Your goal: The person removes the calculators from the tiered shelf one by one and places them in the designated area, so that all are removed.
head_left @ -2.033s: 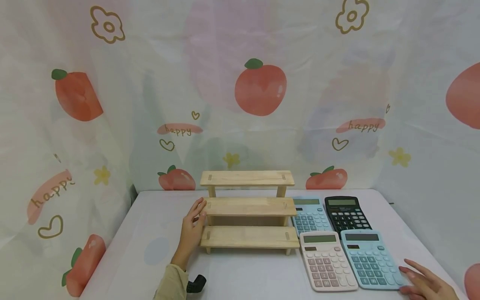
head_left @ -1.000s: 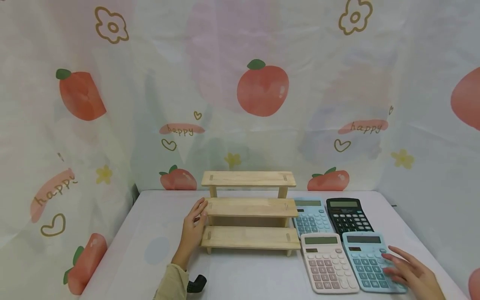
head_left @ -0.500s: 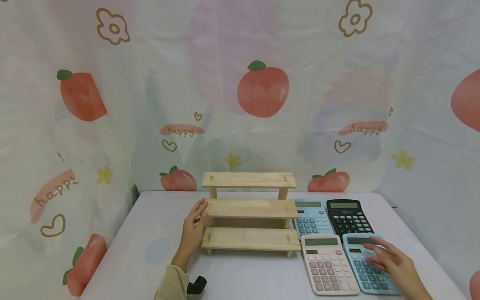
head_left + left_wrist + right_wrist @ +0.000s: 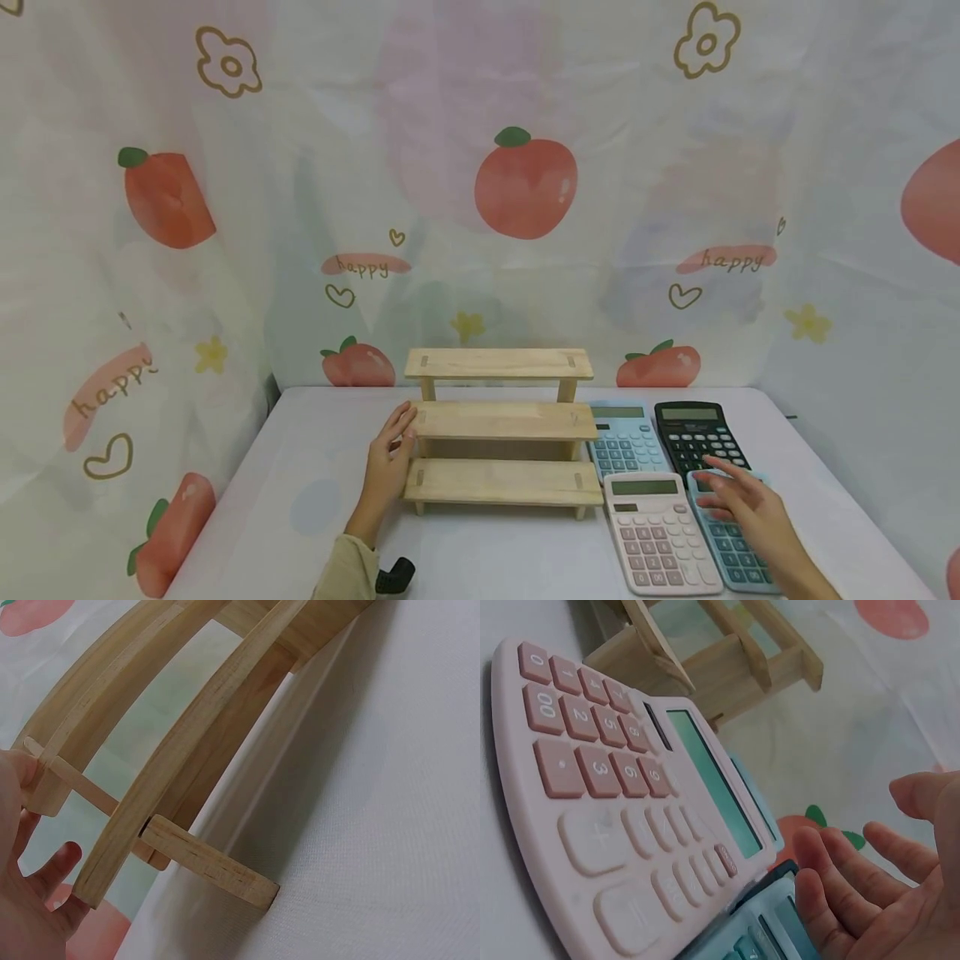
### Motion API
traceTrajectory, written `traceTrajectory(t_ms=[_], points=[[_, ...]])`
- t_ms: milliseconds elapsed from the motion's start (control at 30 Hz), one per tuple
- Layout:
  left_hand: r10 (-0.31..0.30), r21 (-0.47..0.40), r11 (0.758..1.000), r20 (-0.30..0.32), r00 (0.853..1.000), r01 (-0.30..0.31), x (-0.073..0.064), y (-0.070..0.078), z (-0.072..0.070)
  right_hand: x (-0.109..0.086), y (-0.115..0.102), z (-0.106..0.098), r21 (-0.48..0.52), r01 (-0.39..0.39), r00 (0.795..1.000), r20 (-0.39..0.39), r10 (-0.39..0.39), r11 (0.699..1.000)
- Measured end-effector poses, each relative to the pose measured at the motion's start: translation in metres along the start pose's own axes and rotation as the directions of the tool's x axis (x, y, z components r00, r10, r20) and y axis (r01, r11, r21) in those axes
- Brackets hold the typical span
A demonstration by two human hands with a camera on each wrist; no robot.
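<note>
A three-step wooden display stand stands mid-table. My left hand touches its left side at the middle step; in the left wrist view its fingertips lie against the ends of the boards. To the right, my right hand is over the front blue calculator, fingers loosely bent and holding nothing. It partly covers that calculator's screen and keys. Beside it lies a white-pink calculator, large in the right wrist view. Behind these lie a black calculator and another blue calculator, partly hidden by the stand.
A patterned cloth with printed fruit hangs behind and at both sides of the white table. A black curved object shows next to the left sleeve.
My right hand has come in from the right edge and moved left and away from me, over the front blue calculator. The left hand stays against the stand. The calculators have not moved.
</note>
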State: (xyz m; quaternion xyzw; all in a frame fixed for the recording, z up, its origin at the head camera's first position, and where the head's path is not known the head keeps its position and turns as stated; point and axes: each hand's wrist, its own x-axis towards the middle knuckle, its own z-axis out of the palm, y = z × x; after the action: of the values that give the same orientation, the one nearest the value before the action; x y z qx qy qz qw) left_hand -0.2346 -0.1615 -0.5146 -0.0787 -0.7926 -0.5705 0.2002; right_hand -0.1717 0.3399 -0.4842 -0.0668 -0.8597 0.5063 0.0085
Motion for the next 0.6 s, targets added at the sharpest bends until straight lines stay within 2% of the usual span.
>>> traceTrajectory(t_ms=[233,433,600], points=[[0.007,0.009,1.000,-0.006,1.000,-0.007,0.000,0.003,0.001,0.004,-0.008,0.011,0.070,0.161,0.987,-0.008,-0.161,0.984],[0.005,0.006,1.000,-0.009,1.000,-0.005,0.001,0.004,0.000,0.010,-0.017,0.019,0.104,0.212,0.977,0.008,-0.214,0.972],[0.015,0.012,1.000,-0.005,1.000,-0.015,0.000,0.004,0.000,0.015,-0.025,0.026,0.124,0.279,0.959,0.016,-0.283,0.952]])
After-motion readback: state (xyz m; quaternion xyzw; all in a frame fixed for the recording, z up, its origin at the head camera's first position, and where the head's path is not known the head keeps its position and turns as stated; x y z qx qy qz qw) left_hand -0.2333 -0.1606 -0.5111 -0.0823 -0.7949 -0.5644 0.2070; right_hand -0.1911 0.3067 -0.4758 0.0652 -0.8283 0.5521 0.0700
